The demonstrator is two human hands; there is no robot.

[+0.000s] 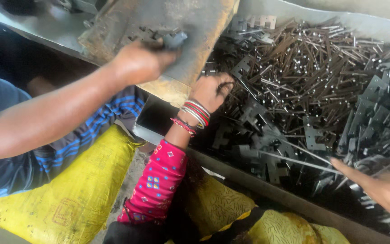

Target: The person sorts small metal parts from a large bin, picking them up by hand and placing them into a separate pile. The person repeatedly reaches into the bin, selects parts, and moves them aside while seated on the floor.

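Observation:
My left hand [141,61] reaches up from the left and presses its fingers on a small dark metal part [175,39] lying on a worn, rust-edged metal plate [204,20]. My right hand [387,192] enters at the bottom right, its fingers pinched on the end of a thin metal rod [301,160] that lies across a heap of dark stamped metal brackets and pins [312,81]. Between my hands, a co-worker's hand [211,90] with bangles and a pink patterned sleeve digs into the heap's near left edge.
The heap fills a grey metal tray whose near rim [267,187] runs diagonally to the lower right. Yellow sacks [82,190] lie below the tray. Blue striped cloth [91,131] sits under my left arm.

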